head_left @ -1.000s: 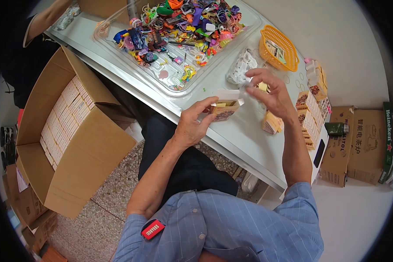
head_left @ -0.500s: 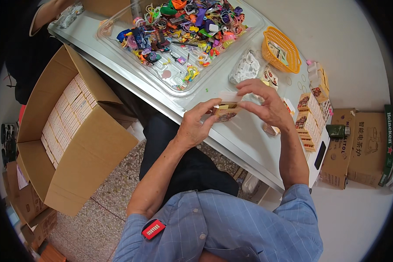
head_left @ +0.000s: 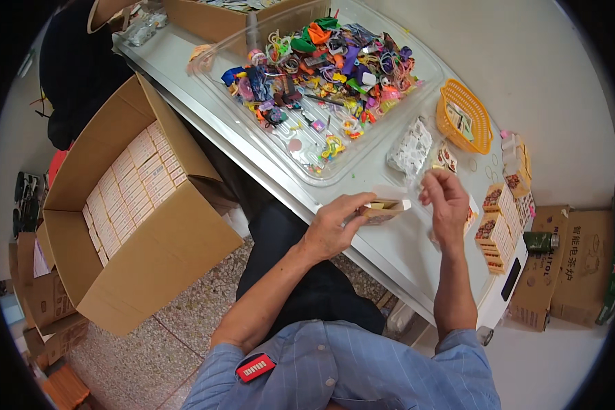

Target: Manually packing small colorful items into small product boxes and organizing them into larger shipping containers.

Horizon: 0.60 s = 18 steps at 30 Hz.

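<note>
My left hand (head_left: pixel 331 229) grips a small printed carton (head_left: pixel 384 214) over the near edge of the table. The carton's top flap stands up, and something pale yellowish shows inside. To its right, raised above the tabletop, my right hand (head_left: pixel 447 208) has its fingers pinched together. What they hold, if anything, is hard to make out. Just beyond those fingers lies a clear plastic bag (head_left: pixel 410 149) of small white pieces, beside some printed packets (head_left: pixel 445 158). A little of the tabletop items is hidden behind my right hand.
A clear plastic tray (head_left: pixel 314 179) holds many colourful trinkets. At right are an orange basket (head_left: pixel 486 137), stacked small cartons (head_left: pixel 497 231) and a black phone (head_left: pixel 510 279). A large cardboard box (head_left: pixel 160 256) filled with cartons stands left. Another person's dark-clothed arm (head_left: pixel 75 75) is at upper left.
My right hand has left the carton's flap and moved right, its spread fingers now drawn together. My left hand still holds the carton, now tilted differently. The whole view has shifted.
</note>
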Available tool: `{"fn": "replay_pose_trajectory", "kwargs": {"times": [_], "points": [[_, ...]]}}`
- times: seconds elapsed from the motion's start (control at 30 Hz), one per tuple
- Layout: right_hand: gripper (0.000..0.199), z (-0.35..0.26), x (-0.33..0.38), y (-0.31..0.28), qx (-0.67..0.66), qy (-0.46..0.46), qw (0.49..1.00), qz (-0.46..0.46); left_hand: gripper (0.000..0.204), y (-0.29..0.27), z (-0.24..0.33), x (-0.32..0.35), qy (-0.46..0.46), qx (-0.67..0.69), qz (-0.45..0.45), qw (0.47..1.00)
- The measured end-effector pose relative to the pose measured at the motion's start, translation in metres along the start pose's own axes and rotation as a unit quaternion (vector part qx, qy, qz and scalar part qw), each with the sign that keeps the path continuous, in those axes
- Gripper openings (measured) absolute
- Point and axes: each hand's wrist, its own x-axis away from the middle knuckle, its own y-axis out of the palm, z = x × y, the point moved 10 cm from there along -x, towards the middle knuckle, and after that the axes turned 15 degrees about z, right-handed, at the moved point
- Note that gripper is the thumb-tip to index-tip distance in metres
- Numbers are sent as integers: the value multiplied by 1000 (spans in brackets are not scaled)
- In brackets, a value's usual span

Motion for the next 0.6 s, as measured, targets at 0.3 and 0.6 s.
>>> {"fn": "replay_pose_trajectory", "kwargs": {"times": [0.3, 0.6], "points": [[29, -91, -47, 234, 295, -446, 774, -340, 48, 4, -6, 0, -6, 22, 1, 1000], [23, -1, -62, 304, 521, -379, 574, -506, 45, 3, -4, 3, -23, 45, -10, 999]]}}
